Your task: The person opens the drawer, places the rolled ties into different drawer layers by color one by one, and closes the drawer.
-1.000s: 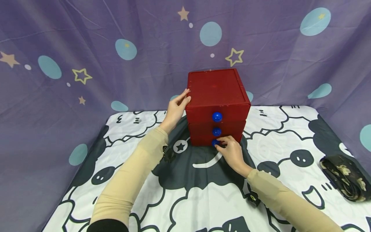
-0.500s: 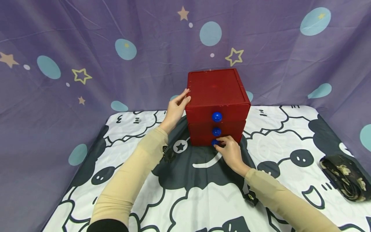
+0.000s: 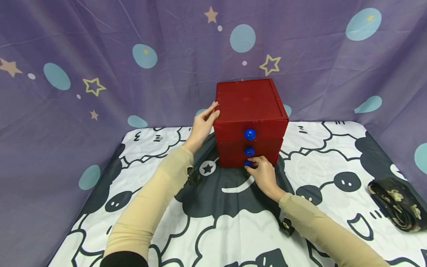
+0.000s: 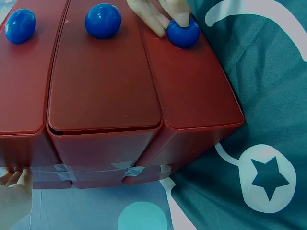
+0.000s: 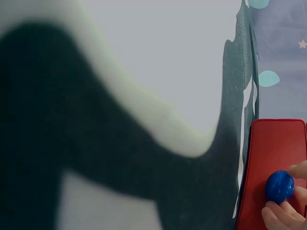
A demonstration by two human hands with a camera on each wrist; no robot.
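A red drawer cabinet (image 3: 247,102) stands on the table, its three drawers pushed in. Each drawer front carries a round blue knob, with the top knob (image 3: 250,134) above the middle knob (image 3: 249,151). My left hand (image 3: 201,126) rests with extended fingers against the cabinet's upper left side; in the left wrist view part of this hand (image 4: 18,194) shows at the side wall. Down at the lowest drawer, my right hand (image 3: 265,176) pinches the bottom knob (image 3: 248,163) between thumb and fingers. The right wrist view shows the same blue knob (image 5: 279,187) amid the fingertips.
A cartoon-patterned black and white cloth (image 3: 220,237) covers the table. A folded dark floral fabric (image 3: 398,204) lies at the right edge. Behind the cabinet hangs a purple curtain (image 3: 180,44) with stars and blue spots.
My right wrist and forearm have shifted slightly left, while the fingers stay on the bottom knob. The left hand and the cabinet have not visibly moved.
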